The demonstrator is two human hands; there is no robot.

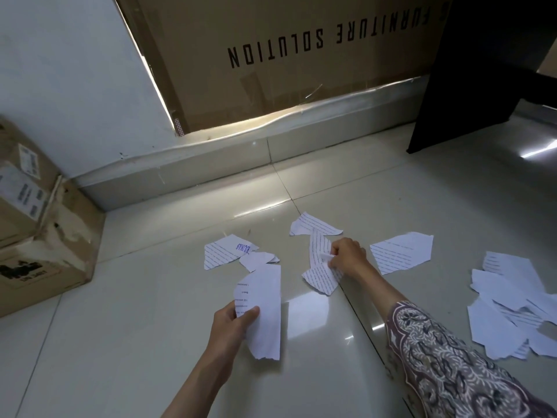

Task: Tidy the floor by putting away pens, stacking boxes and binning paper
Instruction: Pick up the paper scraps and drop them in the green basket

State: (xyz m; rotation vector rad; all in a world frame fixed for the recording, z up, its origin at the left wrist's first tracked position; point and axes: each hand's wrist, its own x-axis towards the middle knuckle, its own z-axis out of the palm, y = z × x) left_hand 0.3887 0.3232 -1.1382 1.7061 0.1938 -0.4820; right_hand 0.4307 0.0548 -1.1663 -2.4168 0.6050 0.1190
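The left hand grips a torn sheet above the floor, while the right hand pinches a lined strip lying on the tiles. More scraps lie around both hands, with a pile off to the right. Two stacked boxes stand at the left by the wall.

right sleeve: purple-brown, white-and-black floral paisley print | left forearm: bare, no sleeve
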